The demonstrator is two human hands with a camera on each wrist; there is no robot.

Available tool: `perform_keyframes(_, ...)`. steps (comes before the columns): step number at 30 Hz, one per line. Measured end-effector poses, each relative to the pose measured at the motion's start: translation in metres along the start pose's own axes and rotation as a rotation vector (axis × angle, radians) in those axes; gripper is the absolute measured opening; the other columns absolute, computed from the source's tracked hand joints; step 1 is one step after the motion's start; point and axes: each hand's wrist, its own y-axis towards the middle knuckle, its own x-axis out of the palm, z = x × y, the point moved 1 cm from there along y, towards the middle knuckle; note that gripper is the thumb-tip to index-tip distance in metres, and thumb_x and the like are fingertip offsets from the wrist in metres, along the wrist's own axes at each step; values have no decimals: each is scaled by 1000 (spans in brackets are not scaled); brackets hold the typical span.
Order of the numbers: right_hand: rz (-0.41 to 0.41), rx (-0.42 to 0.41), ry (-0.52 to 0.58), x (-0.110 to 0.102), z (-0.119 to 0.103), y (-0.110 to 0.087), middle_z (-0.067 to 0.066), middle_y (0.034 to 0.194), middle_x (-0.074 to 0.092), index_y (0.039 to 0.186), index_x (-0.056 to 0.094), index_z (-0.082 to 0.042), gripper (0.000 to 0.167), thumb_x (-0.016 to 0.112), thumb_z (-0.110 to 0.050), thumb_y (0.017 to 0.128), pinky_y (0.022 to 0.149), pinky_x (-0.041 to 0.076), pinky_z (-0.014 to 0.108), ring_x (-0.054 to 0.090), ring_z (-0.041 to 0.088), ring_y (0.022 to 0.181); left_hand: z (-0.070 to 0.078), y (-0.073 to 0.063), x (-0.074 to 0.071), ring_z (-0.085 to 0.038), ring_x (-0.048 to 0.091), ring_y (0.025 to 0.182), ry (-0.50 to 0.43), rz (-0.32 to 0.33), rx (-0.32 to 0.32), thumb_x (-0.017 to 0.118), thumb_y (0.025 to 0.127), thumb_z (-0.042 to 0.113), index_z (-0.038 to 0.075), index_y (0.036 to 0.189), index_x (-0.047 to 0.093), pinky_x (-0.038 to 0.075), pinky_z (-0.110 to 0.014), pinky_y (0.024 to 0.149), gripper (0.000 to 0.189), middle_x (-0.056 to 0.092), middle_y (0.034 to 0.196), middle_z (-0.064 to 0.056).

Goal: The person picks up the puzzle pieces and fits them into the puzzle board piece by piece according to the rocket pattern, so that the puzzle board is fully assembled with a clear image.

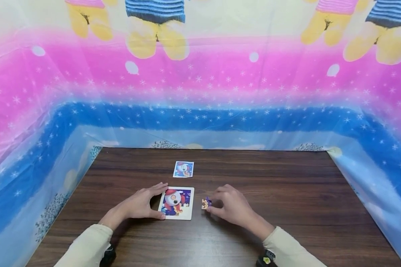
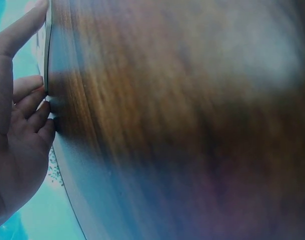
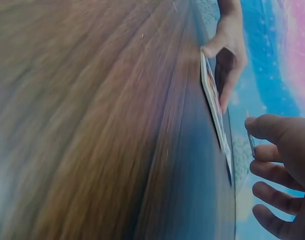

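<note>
A white-framed jigsaw puzzle board (image 1: 191, 204) lies on the table, its picture of a round white-faced character in red partly filled in. Bare white shows at its lower right. My left hand (image 1: 142, 202) holds the board by its left side, thumb at the near corner and fingers at the far one. To the right of the board, my right hand (image 1: 232, 205) pinches a purple and yellow puzzle piece (image 1: 205, 203) between thumb and index finger. The right wrist view shows that piece (image 3: 251, 140) edge-on, apart from the board (image 3: 212, 95).
Beyond the board lies a small reference picture card (image 1: 183, 169) with a similar design. A dark wooden table (image 1: 287, 185) carries everything. Patterned cloth (image 1: 200, 118) in blue and pink hangs around its back and sides.
</note>
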Motion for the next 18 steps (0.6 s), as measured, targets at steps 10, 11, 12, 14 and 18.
perform_keyframes(10, -22, -40, 46, 21, -27, 19, -6, 99, 74, 106, 83, -21, 32, 81, -46, 85, 76, 54, 29, 61, 10, 91, 0, 0, 1, -38, 32, 150, 6, 9, 16, 81, 77, 63, 8, 158, 40, 31, -65, 115, 106, 34, 164, -14)
perform_keyframes(11, -24, -41, 47, 22, -29, 20, -6, 98, 74, 105, 83, -21, 32, 81, -45, 85, 76, 54, 29, 61, 10, 92, 0, 0, 1, -37, 32, 151, 5, 8, 19, 81, 78, 63, 8, 158, 40, 31, -65, 115, 105, 34, 164, -14)
perform_keyframes(12, -29, -41, 47, 24, -31, 21, -6, 98, 74, 105, 83, -21, 31, 81, -45, 85, 77, 54, 29, 62, 10, 92, 0, 0, 1, -37, 31, 151, 2, 8, 21, 81, 78, 62, 8, 157, 40, 31, -64, 115, 105, 34, 164, -14)
perform_keyframes(14, -39, -37, 43, 27, -35, 24, -6, 98, 74, 103, 83, -21, 30, 82, -45, 85, 77, 54, 29, 62, 10, 92, 0, 0, 1, -37, 31, 151, 0, 7, 24, 82, 78, 62, 7, 157, 40, 32, -64, 115, 105, 34, 164, -14)
perform_keyframes(18, -52, -35, 22, 33, -40, 28, -6, 97, 74, 102, 83, -21, 30, 81, -46, 85, 78, 53, 28, 61, 10, 91, 0, 0, 0, -37, 31, 151, -5, 5, 24, 81, 79, 61, 7, 157, 40, 32, -65, 114, 104, 34, 164, -14)
